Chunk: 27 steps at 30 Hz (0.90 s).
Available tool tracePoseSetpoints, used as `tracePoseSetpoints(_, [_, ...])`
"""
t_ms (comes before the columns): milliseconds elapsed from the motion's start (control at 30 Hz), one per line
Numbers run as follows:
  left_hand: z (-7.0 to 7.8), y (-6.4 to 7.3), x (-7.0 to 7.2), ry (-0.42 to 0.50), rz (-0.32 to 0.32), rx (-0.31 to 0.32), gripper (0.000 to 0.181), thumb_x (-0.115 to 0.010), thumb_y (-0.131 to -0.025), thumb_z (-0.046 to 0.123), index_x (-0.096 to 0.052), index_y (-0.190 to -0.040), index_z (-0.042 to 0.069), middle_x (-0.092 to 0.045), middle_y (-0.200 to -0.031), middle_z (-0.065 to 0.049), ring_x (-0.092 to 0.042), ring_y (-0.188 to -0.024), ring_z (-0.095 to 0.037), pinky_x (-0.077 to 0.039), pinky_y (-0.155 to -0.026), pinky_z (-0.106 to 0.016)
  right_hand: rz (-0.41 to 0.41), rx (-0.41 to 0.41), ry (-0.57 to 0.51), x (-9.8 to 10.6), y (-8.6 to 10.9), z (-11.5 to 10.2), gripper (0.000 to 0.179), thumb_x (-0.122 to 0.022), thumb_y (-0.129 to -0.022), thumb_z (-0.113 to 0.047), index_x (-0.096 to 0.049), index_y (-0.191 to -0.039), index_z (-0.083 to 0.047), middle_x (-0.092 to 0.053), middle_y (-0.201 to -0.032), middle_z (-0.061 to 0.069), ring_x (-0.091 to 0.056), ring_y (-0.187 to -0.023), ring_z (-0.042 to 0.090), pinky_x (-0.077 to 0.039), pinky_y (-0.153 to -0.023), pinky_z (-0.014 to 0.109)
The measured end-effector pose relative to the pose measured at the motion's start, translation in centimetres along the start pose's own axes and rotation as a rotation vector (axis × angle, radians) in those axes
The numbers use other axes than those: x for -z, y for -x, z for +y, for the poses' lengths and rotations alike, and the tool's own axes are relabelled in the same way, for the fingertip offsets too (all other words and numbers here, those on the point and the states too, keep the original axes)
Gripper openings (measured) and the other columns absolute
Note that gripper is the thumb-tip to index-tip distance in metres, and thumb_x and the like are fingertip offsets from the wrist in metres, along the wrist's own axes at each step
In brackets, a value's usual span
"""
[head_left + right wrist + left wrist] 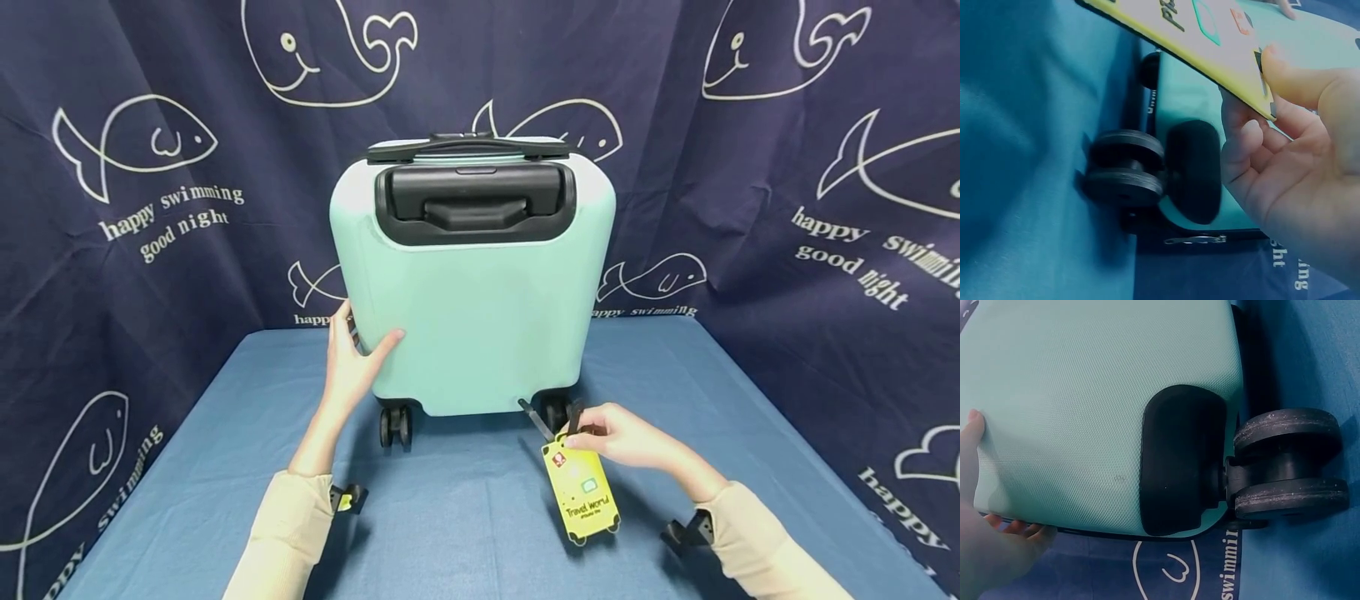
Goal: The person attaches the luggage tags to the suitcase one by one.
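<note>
A mint-green suitcase (480,317) stands upright on its wheels, with a black handle recess at the top. My left hand (351,358) grips its lower left edge, thumb on the broad face and fingers round the side; the left wrist view shows this thumb (974,425) on the textured shell. Between thumb and fingers my right hand (618,433) pinches the top end of a yellow luggage tag (581,487) printed "Travel World". Its black strap (536,419) sticks up loose toward the suitcase's lower right corner. In the right wrist view, the tag (1210,56) is held beside a black wheel (1125,165).
The suitcase stands on a table with a blue cloth (465,525). Behind and at both sides hangs a dark blue curtain (247,283) with white fish drawings. A silver zipper pull (1197,240) shows along the suitcase's seam in the right wrist view.
</note>
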<state>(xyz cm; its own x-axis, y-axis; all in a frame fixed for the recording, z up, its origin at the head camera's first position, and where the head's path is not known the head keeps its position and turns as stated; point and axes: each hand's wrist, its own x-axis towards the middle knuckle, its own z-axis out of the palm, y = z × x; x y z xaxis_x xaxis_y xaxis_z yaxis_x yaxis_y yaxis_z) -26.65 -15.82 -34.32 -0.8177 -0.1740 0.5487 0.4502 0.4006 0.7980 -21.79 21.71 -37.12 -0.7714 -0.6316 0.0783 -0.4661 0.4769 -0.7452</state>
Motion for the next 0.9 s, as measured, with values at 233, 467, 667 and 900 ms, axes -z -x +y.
tracePoseSetpoints(233, [-0.1, 0.0, -0.1, 0.007, 0.003, 0.001, 0.082, -0.075, -0.079, 0.033, -0.028, -0.144, 0.015, -0.037, -0.133, -0.014, -0.042, -0.123, -0.028, -0.036, -0.104, -0.046, 0.033, 0.009, 0.030, 0.9, 0.3, -0.6, 0.014, -0.061, -0.091, -0.015, -0.068, -0.093, -0.004, -0.068, -0.083, 0.002, -0.056, -0.075, 0.000, -0.049, -0.069, 0.021])
tracePoseSetpoints(467, [-0.3, 0.0, -0.2, 0.028, 0.002, 0.006, 0.081, -0.075, -0.079, 0.025, -0.028, -0.144, 0.015, -0.036, -0.133, -0.015, -0.042, -0.123, -0.028, -0.036, -0.104, -0.044, 0.084, 0.015, 0.040, 1.7, 0.5, -1.6, 0.014, -0.061, -0.091, -0.015, -0.069, -0.095, -0.003, -0.068, -0.086, 0.003, -0.058, -0.078, 0.001, -0.050, -0.071, 0.022])
tracePoseSetpoints(667, [-0.4, -0.1, -0.4, 0.039, -0.008, 0.000, 0.082, -0.074, -0.080, 0.023, -0.026, -0.145, 0.016, -0.034, -0.132, -0.016, -0.043, -0.121, -0.028, -0.036, -0.102, -0.043, 0.103, 0.042, 0.040, 2.4, 0.3, -2.6, 0.011, -0.061, -0.091, -0.012, -0.069, -0.094, -0.006, -0.066, -0.085, 0.002, -0.058, -0.076, 0.003, -0.050, -0.069, 0.023])
tracePoseSetpoints(900, [-0.5, -0.1, -0.3, 0.021, -0.007, -0.018, 0.080, -0.072, -0.082, 0.029, -0.025, -0.146, 0.016, -0.035, -0.131, -0.016, -0.043, -0.120, -0.029, -0.037, -0.100, -0.044, 0.128, 0.107, 0.041, 3.3, 0.1, -4.1, 0.008, -0.061, -0.090, -0.010, -0.068, -0.090, -0.009, -0.064, -0.083, 0.000, -0.057, -0.076, 0.006, -0.049, -0.068, 0.024])
